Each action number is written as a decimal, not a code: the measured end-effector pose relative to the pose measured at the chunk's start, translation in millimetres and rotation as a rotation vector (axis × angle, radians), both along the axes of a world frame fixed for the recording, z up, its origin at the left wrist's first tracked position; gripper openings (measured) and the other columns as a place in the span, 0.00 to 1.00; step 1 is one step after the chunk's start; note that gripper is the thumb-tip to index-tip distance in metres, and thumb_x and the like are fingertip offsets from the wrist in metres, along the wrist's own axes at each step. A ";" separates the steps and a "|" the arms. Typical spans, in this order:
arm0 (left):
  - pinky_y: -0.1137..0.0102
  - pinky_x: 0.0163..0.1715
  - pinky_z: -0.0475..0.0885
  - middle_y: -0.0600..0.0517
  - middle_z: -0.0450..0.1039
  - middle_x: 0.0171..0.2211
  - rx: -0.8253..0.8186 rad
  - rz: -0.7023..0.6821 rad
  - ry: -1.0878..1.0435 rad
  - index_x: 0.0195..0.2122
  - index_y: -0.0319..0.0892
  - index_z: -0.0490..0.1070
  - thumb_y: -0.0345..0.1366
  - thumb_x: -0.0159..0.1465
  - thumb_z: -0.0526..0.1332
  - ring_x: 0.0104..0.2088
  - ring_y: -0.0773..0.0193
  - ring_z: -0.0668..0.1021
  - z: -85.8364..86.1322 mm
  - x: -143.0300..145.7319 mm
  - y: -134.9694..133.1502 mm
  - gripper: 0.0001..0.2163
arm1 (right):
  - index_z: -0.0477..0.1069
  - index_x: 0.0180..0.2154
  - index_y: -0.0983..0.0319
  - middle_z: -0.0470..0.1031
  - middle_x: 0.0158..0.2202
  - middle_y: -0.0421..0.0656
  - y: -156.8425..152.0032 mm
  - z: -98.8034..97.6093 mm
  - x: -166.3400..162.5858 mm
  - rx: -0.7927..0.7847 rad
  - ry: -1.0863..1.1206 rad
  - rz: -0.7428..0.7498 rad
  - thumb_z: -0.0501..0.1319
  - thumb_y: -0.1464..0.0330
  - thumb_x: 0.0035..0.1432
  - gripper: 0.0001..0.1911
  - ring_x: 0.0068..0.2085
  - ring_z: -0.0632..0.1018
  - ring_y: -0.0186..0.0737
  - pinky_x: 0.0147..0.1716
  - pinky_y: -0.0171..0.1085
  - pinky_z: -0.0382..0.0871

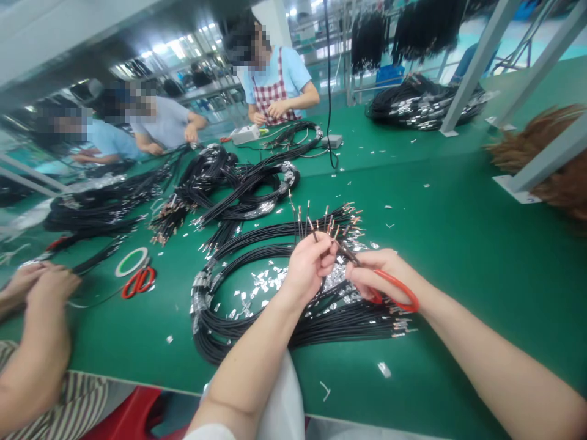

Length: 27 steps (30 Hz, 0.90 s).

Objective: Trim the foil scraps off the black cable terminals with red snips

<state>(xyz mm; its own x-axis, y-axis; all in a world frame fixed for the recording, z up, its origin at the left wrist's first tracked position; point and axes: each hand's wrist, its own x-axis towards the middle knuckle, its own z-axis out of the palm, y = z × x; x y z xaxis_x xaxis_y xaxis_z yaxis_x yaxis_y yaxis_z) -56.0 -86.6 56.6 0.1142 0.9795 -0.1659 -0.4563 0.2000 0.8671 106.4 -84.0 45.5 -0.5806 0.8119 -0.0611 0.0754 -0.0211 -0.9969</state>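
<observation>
Left hand (pixel 309 264): while it was closed in a pinch, it had hold of a thin black cable (pixel 313 230).
Right hand (pixel 376 270): curled round red-handled scissors (pixel 403 286), blades beside the left hand.
Cable bundle (pixel 339 330): lay looped on the green table (pixel 458 244).

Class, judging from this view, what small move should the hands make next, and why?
Probably one small, careful snip with the red-handled scissors: the right hand holds their blades close to the left hand, which grips a black cable.
</observation>
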 end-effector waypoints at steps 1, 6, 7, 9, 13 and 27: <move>0.80 0.13 0.44 0.56 0.63 0.22 -0.014 -0.003 -0.017 0.25 0.38 0.61 0.35 0.52 0.64 0.16 0.78 0.58 1.4 -0.7 0.3 0.11 | 0.66 0.20 0.63 0.65 0.13 0.36 -0.9 -0.4 -0.7 -0.029 -0.010 0.026 0.59 0.58 0.54 0.18 0.13 0.65 0.28 0.14 0.30 0.59; 0.80 0.13 0.45 0.56 0.62 0.20 -0.035 -0.003 -0.007 0.24 0.39 0.60 0.34 0.51 0.62 0.15 0.78 0.58 3.7 1.2 -0.7 0.10 | 0.68 0.23 0.64 0.67 0.13 0.35 2.3 -5.6 -0.5 -0.121 0.024 0.067 0.60 0.56 0.53 0.17 0.13 0.66 0.28 0.13 0.29 0.60; 0.80 0.13 0.45 0.56 0.62 0.19 -0.034 -0.004 0.004 0.24 0.39 0.60 0.34 0.51 0.62 0.15 0.78 0.58 3.3 2.0 -1.2 0.10 | 0.68 0.24 0.64 0.67 0.13 0.35 3.1 -6.0 0.4 -0.132 0.039 0.072 0.60 0.56 0.53 0.17 0.13 0.66 0.28 0.13 0.29 0.60; 0.80 0.13 0.44 0.57 0.62 0.19 -0.025 -0.004 0.030 0.24 0.39 0.59 0.34 0.51 0.62 0.15 0.78 0.57 2.1 3.1 -2.1 0.09 | 0.69 0.25 0.65 0.68 0.13 0.36 3.4 -6.1 2.1 -0.153 0.068 0.086 0.60 0.55 0.53 0.18 0.13 0.66 0.28 0.13 0.29 0.59; 0.80 0.13 0.44 0.58 0.62 0.19 0.009 -0.012 0.081 0.24 0.39 0.59 0.34 0.52 0.61 0.15 0.79 0.56 -0.1 2.6 -3.0 0.09 | 0.70 0.26 0.65 0.65 0.10 0.35 0.6 -8.0 1.9 -0.209 0.195 0.127 0.56 0.55 0.56 0.20 0.10 0.61 0.26 0.11 0.28 0.55; 0.73 0.22 0.68 0.55 0.68 0.22 0.142 -0.298 0.292 0.29 0.40 0.64 0.43 0.56 0.62 0.20 0.72 0.70 -30.5 29.8 -15.7 0.12 | 0.69 0.33 0.58 0.73 0.29 0.39 6.2 19.1 16.5 0.289 0.187 -0.483 0.67 0.69 0.45 0.11 0.30 0.75 0.36 0.30 0.36 0.72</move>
